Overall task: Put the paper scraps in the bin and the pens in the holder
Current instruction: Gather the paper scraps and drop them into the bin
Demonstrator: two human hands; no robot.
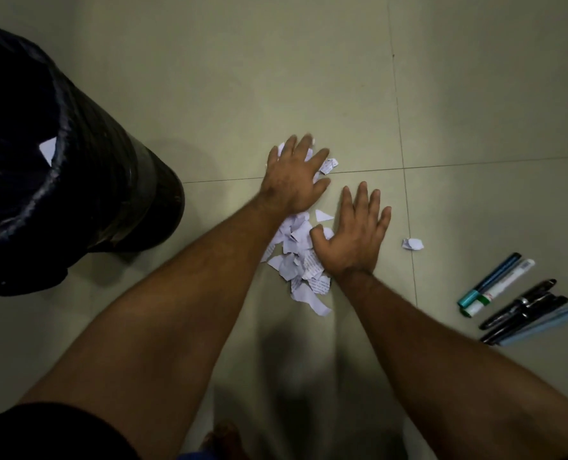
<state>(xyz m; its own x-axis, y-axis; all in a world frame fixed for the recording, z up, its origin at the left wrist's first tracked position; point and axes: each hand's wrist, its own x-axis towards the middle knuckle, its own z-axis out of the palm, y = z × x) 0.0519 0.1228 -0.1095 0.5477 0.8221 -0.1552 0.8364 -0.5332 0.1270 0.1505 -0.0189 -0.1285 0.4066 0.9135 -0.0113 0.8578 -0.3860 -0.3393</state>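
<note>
While both hands, left hand [294,175] and right hand [352,234], lie flat with fingers spread on the paper scraps [301,260], we count five pens [511,298] right of them and one bin [60,161] to their left.

Your left hand [294,175] lies flat on the tiled floor [209,94], fingers [319,157] spread, with a few paper scraps [297,257] peeking out beneath and beside them. Your right hand [355,237] also lies flat, just beside the main pile of torn scraps, its thumb touching the pile's edge. One crumpled scrap [412,244] sits apart to the right of that hand. Farther right, a cluster of pens [515,300] lies on the floor: a teal marker, a white marker, black pens and a pale blue one, side by side. To your left stands the bin [77,180], lined with a black bag, and a white scrap [48,149] shows inside.
</note>
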